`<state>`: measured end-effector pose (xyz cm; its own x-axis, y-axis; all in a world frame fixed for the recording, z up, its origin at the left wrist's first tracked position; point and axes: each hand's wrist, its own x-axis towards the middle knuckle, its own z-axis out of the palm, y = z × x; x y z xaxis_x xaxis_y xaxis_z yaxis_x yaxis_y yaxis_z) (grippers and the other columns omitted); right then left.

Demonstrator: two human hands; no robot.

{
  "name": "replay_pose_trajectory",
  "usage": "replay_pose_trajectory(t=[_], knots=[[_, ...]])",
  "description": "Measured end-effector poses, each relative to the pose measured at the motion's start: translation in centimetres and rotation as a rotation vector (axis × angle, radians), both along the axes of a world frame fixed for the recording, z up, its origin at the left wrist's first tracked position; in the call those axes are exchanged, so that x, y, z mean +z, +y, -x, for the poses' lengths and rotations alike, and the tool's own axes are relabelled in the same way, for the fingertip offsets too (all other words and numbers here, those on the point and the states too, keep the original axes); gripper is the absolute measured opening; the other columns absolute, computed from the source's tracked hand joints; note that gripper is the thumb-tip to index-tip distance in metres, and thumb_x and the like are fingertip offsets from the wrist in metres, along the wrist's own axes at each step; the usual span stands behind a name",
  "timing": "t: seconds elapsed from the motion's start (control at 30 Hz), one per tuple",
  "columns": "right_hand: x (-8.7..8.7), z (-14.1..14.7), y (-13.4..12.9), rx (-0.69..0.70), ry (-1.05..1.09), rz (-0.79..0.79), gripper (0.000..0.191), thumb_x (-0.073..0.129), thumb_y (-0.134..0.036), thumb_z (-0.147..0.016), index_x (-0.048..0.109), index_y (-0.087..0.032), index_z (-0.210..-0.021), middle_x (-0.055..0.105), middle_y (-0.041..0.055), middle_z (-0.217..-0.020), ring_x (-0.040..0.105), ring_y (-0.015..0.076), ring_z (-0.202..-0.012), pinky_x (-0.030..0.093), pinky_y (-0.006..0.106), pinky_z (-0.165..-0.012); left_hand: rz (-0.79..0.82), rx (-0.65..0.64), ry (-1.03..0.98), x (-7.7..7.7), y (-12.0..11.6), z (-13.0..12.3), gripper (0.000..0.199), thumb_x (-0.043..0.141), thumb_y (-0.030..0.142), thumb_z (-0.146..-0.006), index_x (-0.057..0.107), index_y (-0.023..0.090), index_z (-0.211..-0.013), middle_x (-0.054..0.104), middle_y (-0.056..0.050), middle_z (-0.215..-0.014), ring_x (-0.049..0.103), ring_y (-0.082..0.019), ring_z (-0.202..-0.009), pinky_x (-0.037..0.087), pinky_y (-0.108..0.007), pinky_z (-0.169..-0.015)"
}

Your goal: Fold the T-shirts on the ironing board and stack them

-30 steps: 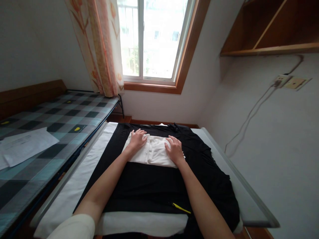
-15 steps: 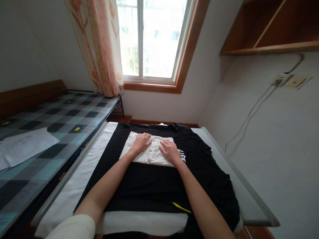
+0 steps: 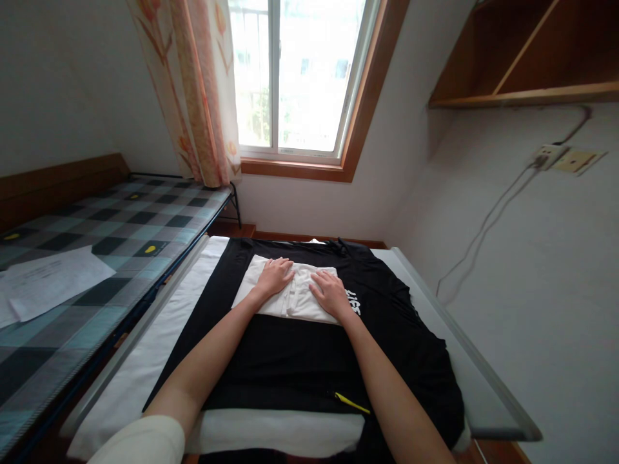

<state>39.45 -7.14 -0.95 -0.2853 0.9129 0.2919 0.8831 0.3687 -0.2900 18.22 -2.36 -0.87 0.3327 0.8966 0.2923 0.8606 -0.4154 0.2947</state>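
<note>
A folded white cloth [image 3: 300,295] lies on a black T-shirt [image 3: 290,361] that is spread flat. My left hand [image 3: 275,276] rests palm down on the cloth's left half, fingers stretched out. On its right half lies my right hand [image 3: 329,293], also flat, near the white lettering [image 3: 354,303] on the shirt. Neither hand grips anything. A thin yellow-and-black object [image 3: 352,403], perhaps a pen or cutter, lies on the shirt's lower edge beside my right forearm. Under the shirt is a white cloth cover [image 3: 285,433] on a table.
A checked mattress [image 3: 184,222] with paper sheets [image 3: 60,283] on it is at the left. The table's raised grey edge [image 3: 488,370] runs along the right side. Behind are a window [image 3: 309,77] and a curtain [image 3: 207,96]. A socket with a cord [image 3: 546,158] sits on the right wall below a wooden shelf [image 3: 527,96].
</note>
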Motion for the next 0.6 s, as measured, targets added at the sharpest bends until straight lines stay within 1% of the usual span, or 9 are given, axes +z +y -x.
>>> replay_pose_trajectory(t=[0.17, 0.43, 0.53, 0.6], knots=[[0.03, 0.01, -0.01, -0.007, -0.004, 0.001, 0.039, 0.046, -0.041, -0.094, 0.063, -0.024, -0.125, 0.057, 0.0084, -0.137, 0.045, 0.0255, -0.131, 0.034, 0.043, -0.107, -0.009, -0.005, -0.003, -0.03, 0.02, -0.02, 0.037, 0.047, 0.038, -0.094, 0.059, 0.022, -0.124, 0.058, -0.009, -0.135, 0.047, -0.024, -0.129, 0.028, -0.043, -0.111], [-0.23, 0.05, -0.01, 0.009, 0.032, -0.025, 0.038, 0.049, -0.04, -0.093, 0.064, -0.024, -0.123, 0.059, 0.01, -0.134, 0.048, 0.0265, -0.129, 0.036, 0.045, -0.106, -0.003, 0.0, -0.004, 0.2, -0.11, -0.07, 0.036, 0.048, 0.037, -0.093, 0.059, 0.022, -0.124, 0.058, -0.009, -0.135, 0.048, -0.023, -0.129, 0.028, -0.042, -0.111], [-0.43, -0.09, 0.17, 0.026, 0.116, -0.06, 0.034, 0.052, -0.038, -0.091, 0.067, -0.023, -0.118, 0.062, 0.0102, -0.129, 0.051, 0.0267, -0.126, 0.037, 0.046, -0.105, -0.004, -0.002, -0.011, 0.32, -0.18, -0.1, 0.036, 0.049, 0.036, -0.093, 0.06, 0.022, -0.124, 0.059, -0.009, -0.134, 0.048, -0.023, -0.128, 0.029, -0.043, -0.111], [-0.5, -0.5, 0.46, 0.033, 0.23, -0.102, 0.03, 0.051, -0.035, -0.091, 0.07, -0.022, -0.11, 0.066, 0.0102, -0.123, 0.056, 0.0245, -0.12, 0.04, 0.042, -0.104, -0.001, -0.005, -0.025, 0.42, -0.15, -0.07, 0.035, 0.05, 0.036, -0.092, 0.061, 0.022, -0.123, 0.059, -0.009, -0.134, 0.049, -0.024, -0.128, 0.03, -0.043, -0.111]])
